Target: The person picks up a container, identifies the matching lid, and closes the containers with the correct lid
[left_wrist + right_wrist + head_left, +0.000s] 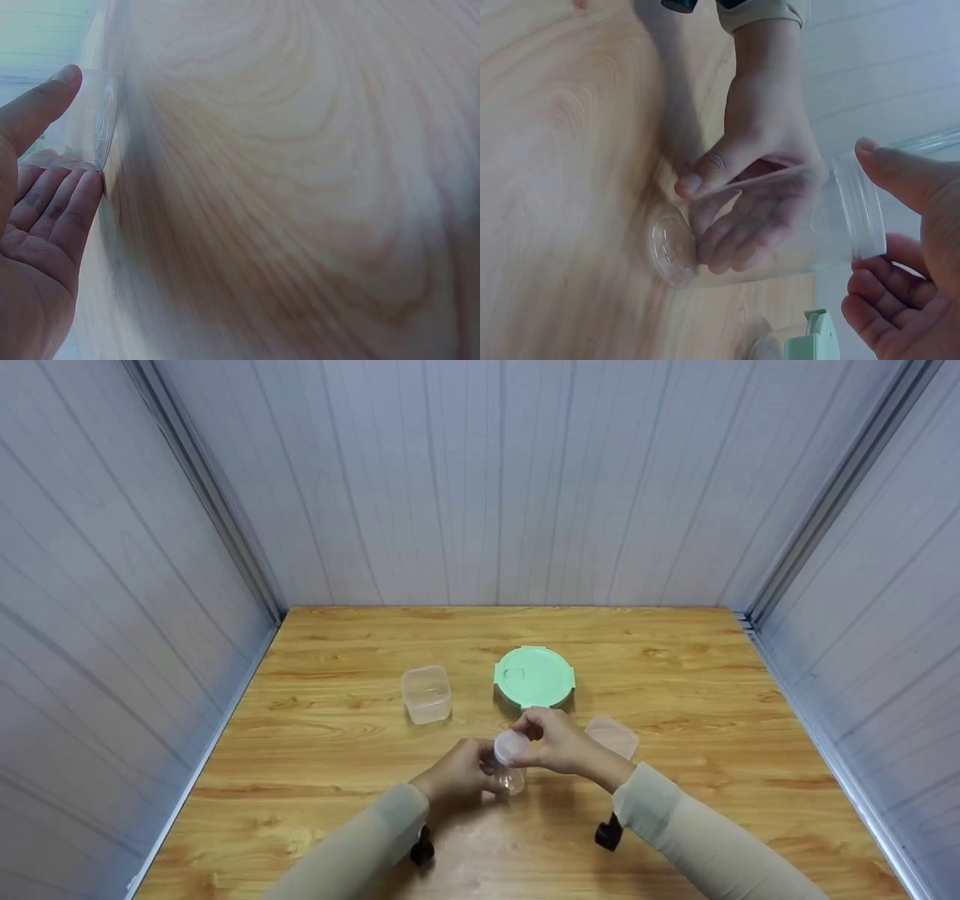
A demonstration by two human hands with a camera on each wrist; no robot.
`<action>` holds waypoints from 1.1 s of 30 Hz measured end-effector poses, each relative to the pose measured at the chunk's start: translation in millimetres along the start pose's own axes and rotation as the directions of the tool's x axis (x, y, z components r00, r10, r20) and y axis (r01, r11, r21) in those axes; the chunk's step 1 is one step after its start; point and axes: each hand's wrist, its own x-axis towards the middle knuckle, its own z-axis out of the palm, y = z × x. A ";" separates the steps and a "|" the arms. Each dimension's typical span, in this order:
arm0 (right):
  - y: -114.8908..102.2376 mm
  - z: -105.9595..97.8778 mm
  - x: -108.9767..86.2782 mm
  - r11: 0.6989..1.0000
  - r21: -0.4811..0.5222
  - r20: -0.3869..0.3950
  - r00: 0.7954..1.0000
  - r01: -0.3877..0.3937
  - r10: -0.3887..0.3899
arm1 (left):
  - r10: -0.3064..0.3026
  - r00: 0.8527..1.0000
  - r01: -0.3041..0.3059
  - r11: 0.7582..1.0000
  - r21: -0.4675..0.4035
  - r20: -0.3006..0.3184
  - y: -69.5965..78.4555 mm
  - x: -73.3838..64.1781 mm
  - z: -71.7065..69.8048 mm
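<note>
A clear plastic jar [513,781] stands upright on the table with a translucent lid [510,746] on its top. My left hand [461,771] grips the jar's side low down, thumb on one side and fingers on the other. In the right wrist view, the jar's round base [671,247] is close to the wood, and the left fingers show through its wall. At the top, my right hand [559,741] holds the lid by its rim between thumb and fingers. The left wrist view shows the jar's lower end [105,124] between thumb and fingers.
Behind the right hand sits a round container with a mint-green clip lid [535,676]. A clear square tub [427,694] stands to its left. Partly behind the right wrist lies a translucent flat square lid [613,735]. Pale panel walls [465,480] enclose the wooden table [337,660].
</note>
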 end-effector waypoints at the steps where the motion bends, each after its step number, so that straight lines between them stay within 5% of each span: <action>1: -0.2 2.1 -0.7 1.000 0.008 -0.019 1.000 -0.011 0.011 | 0.002 1.000 -0.002 1.000 0.008 -0.004 -0.1 0.0 0.1; 11: 1.9 10.6 -4.4 0.999 -0.046 -0.101 0.995 -0.026 0.021 | -0.016 1.000 0.016 1.000 0.003 -0.010 -0.6 0.0 1.1; 17: 3.1 -3.6 -0.6 0.998 0.001 0.020 0.997 0.069 -0.069 | 0.020 1.000 -0.019 0.998 0.056 -0.011 -2.8 1.1 -0.2; 26: 5.0 -20.1 7.0 0.972 0.090 0.225 0.946 0.217 -0.232 | 0.007 1.000 -0.007 1.000 -0.001 -0.005 -1.3 -0.9 2.4; 33: 3.8 -24.4 10.9 0.964 -0.001 0.268 0.928 0.267 -0.257 | 0.005 1.000 -0.005 1.000 -0.004 0.003 -0.6 -0.7 0.8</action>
